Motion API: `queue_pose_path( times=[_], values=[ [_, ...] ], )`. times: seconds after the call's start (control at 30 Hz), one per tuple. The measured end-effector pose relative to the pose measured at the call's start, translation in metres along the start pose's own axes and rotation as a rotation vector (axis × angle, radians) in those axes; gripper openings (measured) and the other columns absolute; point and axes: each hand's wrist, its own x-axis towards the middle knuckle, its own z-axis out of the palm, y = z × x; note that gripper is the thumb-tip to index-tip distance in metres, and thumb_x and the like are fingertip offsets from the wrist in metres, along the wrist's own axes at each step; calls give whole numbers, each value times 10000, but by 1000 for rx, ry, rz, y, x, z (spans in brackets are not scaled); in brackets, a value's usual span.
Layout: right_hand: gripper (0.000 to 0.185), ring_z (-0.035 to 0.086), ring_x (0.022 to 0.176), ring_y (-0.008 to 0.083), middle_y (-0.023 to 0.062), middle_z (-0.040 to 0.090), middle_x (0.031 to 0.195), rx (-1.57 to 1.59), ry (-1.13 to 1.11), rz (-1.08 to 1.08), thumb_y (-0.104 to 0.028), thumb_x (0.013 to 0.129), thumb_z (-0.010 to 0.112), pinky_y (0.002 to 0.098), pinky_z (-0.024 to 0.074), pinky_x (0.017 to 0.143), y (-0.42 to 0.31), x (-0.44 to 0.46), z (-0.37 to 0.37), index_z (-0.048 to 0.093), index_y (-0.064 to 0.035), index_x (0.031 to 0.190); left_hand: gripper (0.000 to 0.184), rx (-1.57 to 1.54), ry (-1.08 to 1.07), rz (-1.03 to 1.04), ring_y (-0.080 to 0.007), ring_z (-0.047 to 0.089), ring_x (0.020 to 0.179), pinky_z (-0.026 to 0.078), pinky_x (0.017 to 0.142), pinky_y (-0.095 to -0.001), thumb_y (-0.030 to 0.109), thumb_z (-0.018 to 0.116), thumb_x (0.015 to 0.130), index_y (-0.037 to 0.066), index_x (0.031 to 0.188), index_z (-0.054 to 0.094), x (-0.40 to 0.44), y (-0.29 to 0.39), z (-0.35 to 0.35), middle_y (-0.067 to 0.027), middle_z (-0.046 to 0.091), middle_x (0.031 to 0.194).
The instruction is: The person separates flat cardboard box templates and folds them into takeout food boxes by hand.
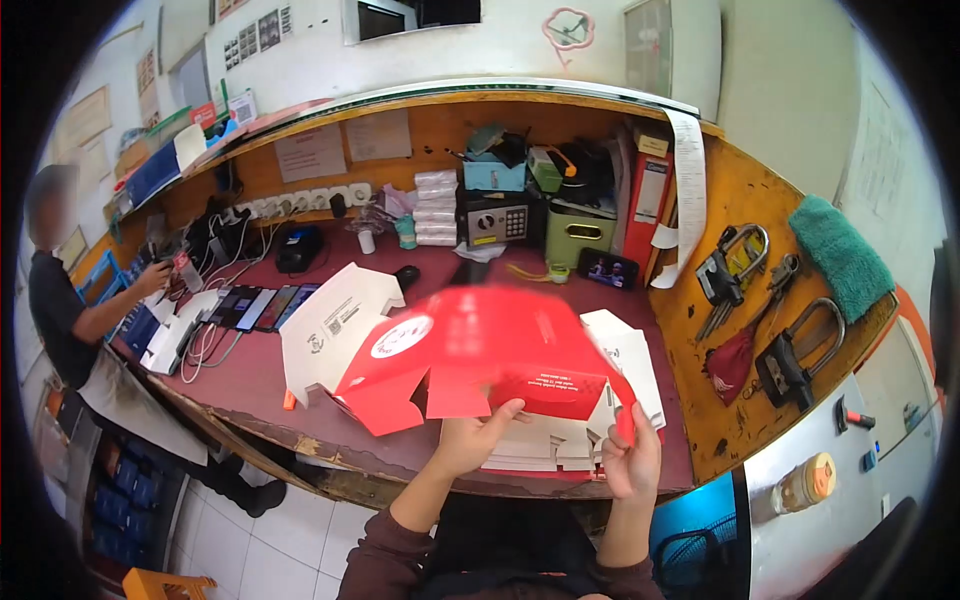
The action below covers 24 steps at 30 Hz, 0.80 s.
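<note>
A red cardboard box [490, 345], partly folded and blurred at its top edge, is tilted above the front of the desk. My left hand [478, 437] grips its lower edge near the middle, thumb on the red card. At the right end, my right hand [632, 458] pinches a narrow red flap of the same box. Beneath and behind it lies a stack of flat white card pieces [545, 448] with cut tabs. To the left, a white cardboard piece [335, 322] with printed marks stands partly unfolded against the red card.
Phones [240, 308] and cables lie at the left of the desk [250, 370]. A safe [497, 222], green bin [578, 238] and propped phone [608, 268] stand behind. Padlocks [790, 365] hang on the right panel. Another person [65, 300] stands at the far left.
</note>
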Motion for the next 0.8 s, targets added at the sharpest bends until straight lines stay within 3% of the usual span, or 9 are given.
queue_pose_path(
  times=[0.1,0.2,0.3,0.4,0.47,0.6,0.63,0.67,0.8],
  values=[
    [192,529,681,70,56,586,892,-1064,354,-842,14,825,600,182,433,596,28,7,10,529,19,1004,388,-37,85,58,-165,591,924,549,737,-317,30,531,882,-39,1244,409,-4,-6,14,-124,538,1151],
    [172,537,745,91,70,525,939,-1287,271,-1182,40,762,651,205,434,629,36,5,2,564,-4,903,390,-25,104,147,-146,553,1024,458,846,-282,1,545,874,-27,1236,403,-4,-5,27,-91,552,1113],
    [137,534,735,90,73,515,953,-1009,299,-1118,55,769,631,208,442,605,52,7,-5,564,-30,854,427,-312,114,38,-137,544,1029,426,897,-286,0,539,872,-16,1261,364,-8,-11,48,-81,563,1105],
    [122,526,698,81,39,566,905,-576,466,-821,9,835,577,217,442,584,69,7,9,551,-64,929,416,-62,136,6,-143,572,994,485,783,-255,-12,539,863,-11,1244,374,-14,-17,51,-97,560,1115],
    [126,513,661,74,7,590,878,-142,299,-391,-58,872,561,184,405,538,71,9,1,543,-76,996,422,-69,100,-7,-151,551,1031,470,821,-272,3,545,865,-15,1250,373,-13,-12,51,-111,551,1129],
    [130,507,638,75,2,588,884,-34,148,-234,-97,872,579,178,383,514,51,5,-6,555,-74,998,428,36,82,61,-211,480,1148,389,960,-371,156,526,905,-21,1265,376,-9,-8,39,-157,527,1170],
    [262,496,624,64,5,589,881,-87,189,-282,-53,840,596,169,366,501,49,3,-1,528,-68,1092,428,39,86,58,-211,480,1148,389,960,-371,156,526,905,-21,1265,376,-7,-7,32,-157,527,1170],
    [262,496,624,64,5,589,881,-84,192,-276,-53,840,596,169,366,501,45,0,0,528,-68,1092,436,-468,24,55,-232,455,1178,359,983,-403,218,496,914,-17,1265,387,-6,-5,23,-166,517,1188],
    [606,562,964,187,109,522,1182,-616,295,-719,92,746,585,297,477,809,49,2,8,363,-45,1293,449,-1057,-178,-92,-262,464,1179,360,978,-448,355,418,926,4,1203,468,4,2,-6,-158,516,1214]
  ],
)
